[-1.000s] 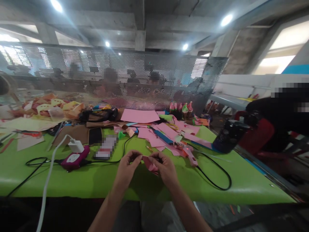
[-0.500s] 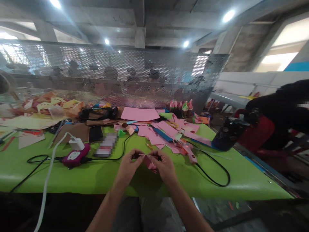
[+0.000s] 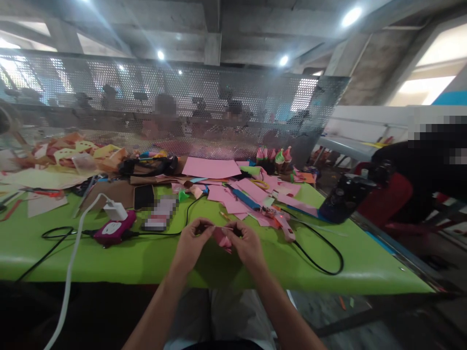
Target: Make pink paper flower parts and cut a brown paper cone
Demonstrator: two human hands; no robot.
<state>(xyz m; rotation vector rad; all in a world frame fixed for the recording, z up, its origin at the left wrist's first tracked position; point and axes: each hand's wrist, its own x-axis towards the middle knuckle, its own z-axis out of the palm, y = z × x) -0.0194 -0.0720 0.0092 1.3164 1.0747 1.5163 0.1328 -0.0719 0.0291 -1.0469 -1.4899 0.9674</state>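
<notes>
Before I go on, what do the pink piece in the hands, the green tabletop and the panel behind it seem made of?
Pink piece: matte, perhaps paper or thin foam; it looks folded and shows no shine.
Tabletop: smooth, probably a plastic or vinyl cover, with a soft sheen.
Panel: likely metal, grey and punched with small holes.

Bare forearms (image 3: 155, 308), bare wrists (image 3: 178, 273) — dull grey trousers (image 3: 237, 316).

A: Hidden?
B: Small folded pink paper (image 3: 222, 238), six o'clock: partly covered by bare left hand (image 3: 193, 239) and bare right hand (image 3: 248, 240).
A: Cut off?
B: Thick white cable (image 3: 69, 277), eight o'clock, bottom edge; black-clothed person (image 3: 436, 175), three o'clock, right edge.
A: Blurred?
B: Flat rectangular phone (image 3: 160, 214), eight o'clock: screen.
</notes>
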